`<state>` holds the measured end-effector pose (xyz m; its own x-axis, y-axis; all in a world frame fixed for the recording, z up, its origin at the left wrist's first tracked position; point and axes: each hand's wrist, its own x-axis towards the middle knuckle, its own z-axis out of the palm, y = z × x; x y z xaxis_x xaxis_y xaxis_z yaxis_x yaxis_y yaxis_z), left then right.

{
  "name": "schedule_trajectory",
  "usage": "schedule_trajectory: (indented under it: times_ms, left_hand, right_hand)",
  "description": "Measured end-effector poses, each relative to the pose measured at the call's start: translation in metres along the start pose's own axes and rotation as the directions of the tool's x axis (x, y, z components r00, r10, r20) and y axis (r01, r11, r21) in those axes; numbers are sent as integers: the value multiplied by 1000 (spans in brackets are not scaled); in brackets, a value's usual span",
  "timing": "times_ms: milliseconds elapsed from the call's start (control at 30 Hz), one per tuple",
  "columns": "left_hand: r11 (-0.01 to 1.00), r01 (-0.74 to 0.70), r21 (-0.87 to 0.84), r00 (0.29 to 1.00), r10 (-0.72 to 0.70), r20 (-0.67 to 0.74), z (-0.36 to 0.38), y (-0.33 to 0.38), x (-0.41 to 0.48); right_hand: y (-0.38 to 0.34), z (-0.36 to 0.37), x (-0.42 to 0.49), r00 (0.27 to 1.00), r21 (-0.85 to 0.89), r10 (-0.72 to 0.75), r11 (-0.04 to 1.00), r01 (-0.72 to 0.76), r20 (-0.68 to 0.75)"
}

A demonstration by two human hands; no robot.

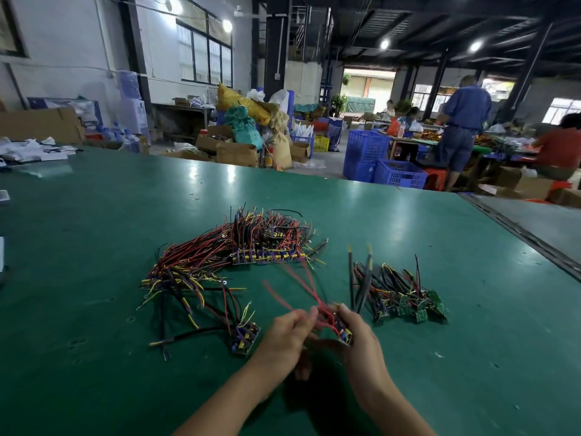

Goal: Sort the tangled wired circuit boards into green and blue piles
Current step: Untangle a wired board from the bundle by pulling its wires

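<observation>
**Status: One Wired Board Held Between Both Hands**

1. Right hand (356,336): fingers and thumb are curled round a small blue circuit board (345,334), gripping it just above the green table (94,234), near the front edge.
2. Left hand (287,336): fingers are curled and pinch the red wires (301,289) that run up and away from the board. Motion blur hides the exact contact points.
3. Unsorted tangle (251,247): lies on the table beyond the hands, with red, black and yellow leads spreading to the left.
4. Blue pile (245,338): rests on the table just left of the left hand.
5. Green pile (412,302): rests to the right of the right hand, apart from it, leads pointing away.
6. Background: blue crates (377,158) and a standing person (465,121) in a blue shirt.
</observation>
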<state>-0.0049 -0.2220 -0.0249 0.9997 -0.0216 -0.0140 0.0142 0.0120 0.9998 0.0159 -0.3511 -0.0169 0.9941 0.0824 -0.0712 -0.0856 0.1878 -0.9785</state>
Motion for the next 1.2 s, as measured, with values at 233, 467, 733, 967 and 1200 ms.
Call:
schedule_trajectory:
  times_ms: [233, 467, 733, 967, 1200]
  left_hand:
    - [921, 217, -325, 972, -172, 161, -6, 15, -3]
    - [908, 121, -401, 991, -135, -7, -10, 19, -4]
    - [929, -46, -368, 998, 23, -66, -8, 9, 0]
    - [961, 84, -265, 990, -51, 129, -8, 9, -5]
    - [956, 201, -212, 979, -187, 85, -8, 9, -3]
  right_hand:
    - [-9, -6, -6, 989, -254, -26, 965, 62, 145]
    - [-9, -11, -3, 981, -437, -67, 888, 143, 184]
    - [-14, -9, -6, 972, -588, -144, 776, 228, 186]
    - [-11, -5, -9, 967, -411, -161, 882, 230, 198]
    - [-5, 1, -10, 959, -53, 204, 979, -197, 196]
